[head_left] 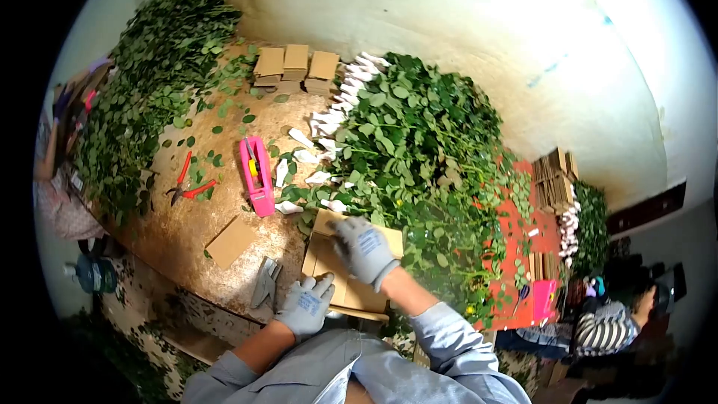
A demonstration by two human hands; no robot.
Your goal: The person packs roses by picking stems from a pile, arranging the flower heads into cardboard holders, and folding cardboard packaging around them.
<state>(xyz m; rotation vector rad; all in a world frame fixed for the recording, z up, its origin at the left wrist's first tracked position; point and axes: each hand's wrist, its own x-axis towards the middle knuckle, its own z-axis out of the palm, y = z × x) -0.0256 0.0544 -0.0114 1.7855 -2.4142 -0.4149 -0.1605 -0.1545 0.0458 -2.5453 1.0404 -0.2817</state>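
Observation:
A piece of brown cardboard [348, 288] with fold lines lies at the table's front edge, close to my body. My left hand [307, 308], in a grey glove, grips its lower left corner. Across the upper part of the cardboard reaches my right hand [365, 252], gloved too, with its fingers stretched toward the upper left edge and slightly blurred. Left of the cardboard is a grey metal stapler [266, 283]. A flat cardboard piece [230, 242] rests farther left. Just beyond my hands lies a large heap of leafy stems [419, 127], several ending in white-wrapped heads [348, 97].
A pink tape dispenser [258, 177] and red-handled pruning shears [191, 185] lie on the table. Cardboard stacks [295, 67] stand by the wall. More foliage [161, 52] fills the left side. At right is a red surface [516, 232] and a person in stripes [606, 328].

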